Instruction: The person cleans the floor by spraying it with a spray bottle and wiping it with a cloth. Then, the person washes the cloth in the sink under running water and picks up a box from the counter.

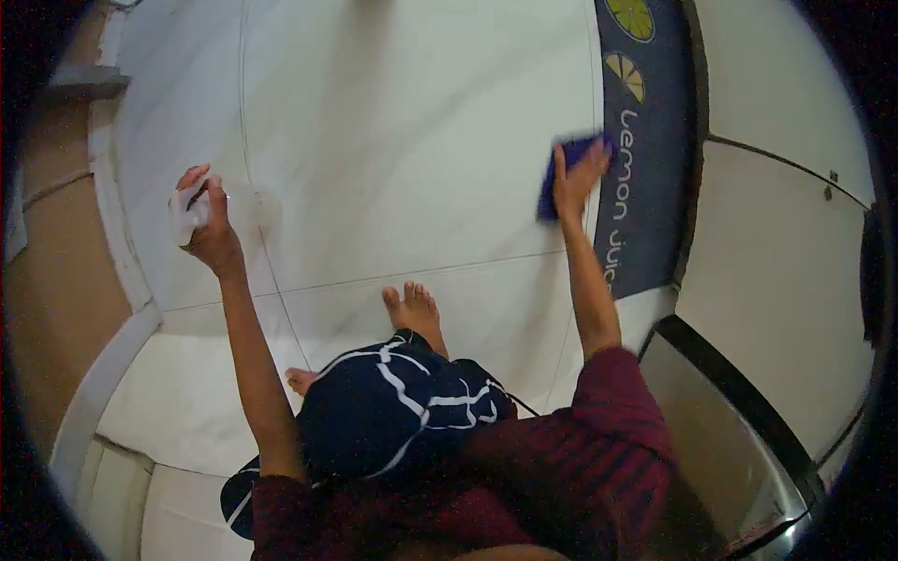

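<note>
My left hand (219, 238) is out over the tiled floor on the left, fingers curled around a whitish, translucent object that looks like a spray bottle (185, 217). Part of that object is hidden by the fingers. On the right, my right hand (578, 182) presses on a dark purple-blue cloth (546, 198), slightly blurred. The cloth lies on the white floor (421, 140) and reaches the edge of a dark grey mat (645, 187) with lemon slices and the words "Lemon Juice" printed on it.
My bare foot (416, 313) rests on the tiles, below my crouched knees. White cabinet fronts (776, 224) line the right side, above a metallic panel with a black edge (739, 421). Brown panels (70, 234) and a pale ledge (117, 360) border the left.
</note>
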`<state>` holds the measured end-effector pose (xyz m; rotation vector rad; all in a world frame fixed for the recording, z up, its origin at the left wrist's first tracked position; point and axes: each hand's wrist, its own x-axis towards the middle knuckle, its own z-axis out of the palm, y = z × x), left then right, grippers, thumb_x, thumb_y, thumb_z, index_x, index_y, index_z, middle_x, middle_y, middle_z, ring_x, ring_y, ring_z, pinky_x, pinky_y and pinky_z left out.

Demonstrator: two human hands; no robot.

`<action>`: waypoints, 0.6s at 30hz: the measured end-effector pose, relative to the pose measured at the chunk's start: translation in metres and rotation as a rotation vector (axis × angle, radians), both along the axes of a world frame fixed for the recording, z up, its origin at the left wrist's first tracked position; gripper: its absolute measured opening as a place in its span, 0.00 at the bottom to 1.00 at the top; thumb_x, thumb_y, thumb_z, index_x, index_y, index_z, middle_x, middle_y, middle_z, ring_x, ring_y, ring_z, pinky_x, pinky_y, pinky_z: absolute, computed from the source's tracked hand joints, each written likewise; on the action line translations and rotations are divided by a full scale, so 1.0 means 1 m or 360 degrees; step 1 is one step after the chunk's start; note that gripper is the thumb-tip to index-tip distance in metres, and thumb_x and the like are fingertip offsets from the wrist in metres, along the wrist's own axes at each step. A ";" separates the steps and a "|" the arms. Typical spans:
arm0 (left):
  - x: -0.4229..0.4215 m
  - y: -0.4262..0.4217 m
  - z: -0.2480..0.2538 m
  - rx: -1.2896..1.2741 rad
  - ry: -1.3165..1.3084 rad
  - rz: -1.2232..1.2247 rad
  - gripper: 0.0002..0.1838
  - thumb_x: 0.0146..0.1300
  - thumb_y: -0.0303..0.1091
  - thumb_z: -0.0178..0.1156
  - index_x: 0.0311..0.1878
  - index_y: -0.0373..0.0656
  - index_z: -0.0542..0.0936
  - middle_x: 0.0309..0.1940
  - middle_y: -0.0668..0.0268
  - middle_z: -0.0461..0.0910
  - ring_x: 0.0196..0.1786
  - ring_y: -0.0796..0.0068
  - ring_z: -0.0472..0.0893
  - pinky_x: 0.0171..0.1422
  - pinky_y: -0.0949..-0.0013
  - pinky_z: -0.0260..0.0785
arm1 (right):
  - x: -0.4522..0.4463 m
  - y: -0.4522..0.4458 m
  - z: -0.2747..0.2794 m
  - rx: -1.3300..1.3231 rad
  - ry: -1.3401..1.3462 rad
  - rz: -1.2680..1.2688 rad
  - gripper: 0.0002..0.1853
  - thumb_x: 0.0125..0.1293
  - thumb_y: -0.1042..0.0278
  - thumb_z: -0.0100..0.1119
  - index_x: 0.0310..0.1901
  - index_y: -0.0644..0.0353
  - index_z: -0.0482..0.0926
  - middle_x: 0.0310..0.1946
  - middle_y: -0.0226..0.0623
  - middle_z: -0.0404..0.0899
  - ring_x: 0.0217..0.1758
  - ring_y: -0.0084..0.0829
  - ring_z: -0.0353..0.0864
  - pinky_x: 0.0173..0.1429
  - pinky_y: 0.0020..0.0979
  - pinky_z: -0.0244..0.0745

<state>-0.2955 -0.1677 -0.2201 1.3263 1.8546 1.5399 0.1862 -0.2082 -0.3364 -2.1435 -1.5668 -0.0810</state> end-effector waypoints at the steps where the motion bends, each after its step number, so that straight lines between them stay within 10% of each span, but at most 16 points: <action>1: 0.002 0.001 0.000 -0.0011 0.0022 -0.0005 0.07 0.53 0.22 0.60 0.37 0.39 0.78 0.34 0.70 0.76 0.29 0.83 0.71 0.32 0.80 0.64 | 0.000 0.043 -0.013 -0.0014 0.0036 -0.0001 0.39 0.59 0.43 0.50 0.63 0.65 0.53 0.63 0.53 0.52 0.69 0.52 0.41 0.70 0.44 0.35; 7: 0.003 0.009 -0.004 0.0014 0.0155 -0.0077 0.08 0.53 0.22 0.60 0.37 0.39 0.78 0.36 0.69 0.76 0.33 0.81 0.73 0.33 0.79 0.66 | -0.134 0.162 -0.016 0.0262 0.0348 0.0724 0.28 0.48 0.81 0.46 0.54 0.49 0.72 0.51 0.42 0.73 0.55 0.43 0.71 0.57 0.39 0.67; 13: 0.001 0.010 -0.004 0.0013 -0.0122 -0.0033 0.08 0.53 0.23 0.59 0.38 0.39 0.77 0.37 0.70 0.77 0.33 0.81 0.73 0.34 0.79 0.66 | -0.135 0.000 0.006 0.0069 0.0569 0.0998 0.27 0.40 0.90 0.46 0.41 0.51 0.80 0.44 0.35 0.77 0.49 0.34 0.75 0.55 0.32 0.69; 18: 0.008 0.009 0.002 0.0011 -0.0026 -0.0025 0.07 0.54 0.25 0.60 0.38 0.39 0.78 0.31 0.70 0.76 0.31 0.82 0.72 0.34 0.79 0.66 | -0.010 0.052 -0.006 0.0021 0.0015 0.0581 0.30 0.51 0.79 0.50 0.59 0.47 0.66 0.59 0.42 0.64 0.61 0.46 0.62 0.59 0.39 0.62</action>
